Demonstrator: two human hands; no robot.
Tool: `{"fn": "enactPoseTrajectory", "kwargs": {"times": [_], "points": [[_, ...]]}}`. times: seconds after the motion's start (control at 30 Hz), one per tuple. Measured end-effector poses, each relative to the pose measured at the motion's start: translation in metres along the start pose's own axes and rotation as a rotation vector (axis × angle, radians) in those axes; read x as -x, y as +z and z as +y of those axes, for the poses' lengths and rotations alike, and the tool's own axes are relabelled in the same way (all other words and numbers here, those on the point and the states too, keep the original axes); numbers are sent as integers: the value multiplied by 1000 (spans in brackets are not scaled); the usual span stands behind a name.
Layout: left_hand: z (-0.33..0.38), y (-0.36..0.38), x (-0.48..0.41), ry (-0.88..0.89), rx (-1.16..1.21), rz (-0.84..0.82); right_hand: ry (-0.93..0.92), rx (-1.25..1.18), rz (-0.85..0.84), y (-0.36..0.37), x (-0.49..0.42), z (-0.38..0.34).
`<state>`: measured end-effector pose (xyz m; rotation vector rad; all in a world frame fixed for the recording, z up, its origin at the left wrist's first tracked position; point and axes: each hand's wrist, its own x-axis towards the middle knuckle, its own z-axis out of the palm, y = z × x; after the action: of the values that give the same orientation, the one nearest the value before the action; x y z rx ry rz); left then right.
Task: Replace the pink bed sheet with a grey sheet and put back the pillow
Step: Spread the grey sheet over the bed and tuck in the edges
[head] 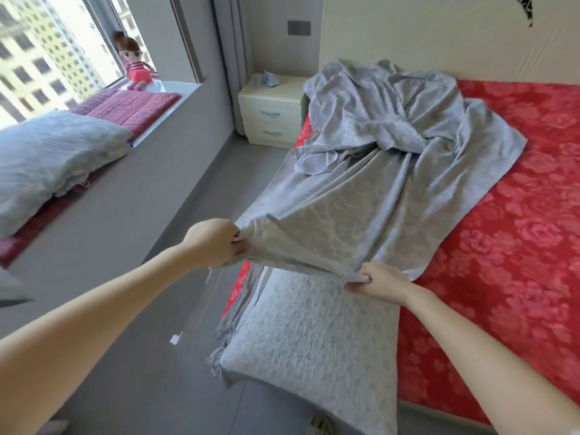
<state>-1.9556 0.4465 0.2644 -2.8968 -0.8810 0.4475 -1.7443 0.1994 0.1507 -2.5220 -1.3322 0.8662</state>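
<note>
A grey sheet (370,171) lies crumpled along the left side of the bed, bunched near the headboard. It rests on a red-pink flowered sheet (508,221) that covers the mattress. My left hand (216,243) grips the near edge of the grey sheet and lifts it. My right hand (379,282) pinches the same edge farther right, so the cloth stretches between them. Under that lifted edge a grey pillow (301,334) lies at the bed's near left corner. A second grey pillow (53,158) rests on the window ledge at left.
A cream nightstand (271,113) stands beside the headboard (439,36). On the window ledge lie a red checked quilt (125,108) and a doll (136,62). Grey floor (175,221) runs between bed and window wall.
</note>
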Motion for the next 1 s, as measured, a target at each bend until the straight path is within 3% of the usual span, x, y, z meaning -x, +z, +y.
{"fn": "enactPoseTrajectory", "kwargs": {"times": [0.07, 0.2, 0.4, 0.5, 0.63, 0.73, 0.8, 0.87, 0.93, 1.0], "points": [[-9, -13, 11, -3, 43, 88, -10, -30, 34, -6, 9, 6], [-28, -32, 40, -5, 46, 219, -33, -384, 176, -32, 52, -1], [-64, -79, 83, -24, 106, 481, -207, -536, 442, -95, 149, -85], [-84, -107, 114, -21, 174, 631, -297, -659, 395, -102, 196, -143], [-124, -122, 155, 18, 264, 786, -414, -657, 150, -79, 233, -197], [-150, -108, 182, 6, 240, 746, -392, -556, 26, -57, 236, -208], [-153, -87, 199, -6, 274, 600, -283, -470, 2, -40, 230, -205], [-148, -57, 208, -35, 133, 456, -168, -408, -14, -20, 226, -196], [-142, -22, 210, -98, -31, 289, -127, -439, -23, 2, 225, -187], [-136, 12, 203, -153, -33, 195, -109, -492, 15, 24, 225, -185]]}}
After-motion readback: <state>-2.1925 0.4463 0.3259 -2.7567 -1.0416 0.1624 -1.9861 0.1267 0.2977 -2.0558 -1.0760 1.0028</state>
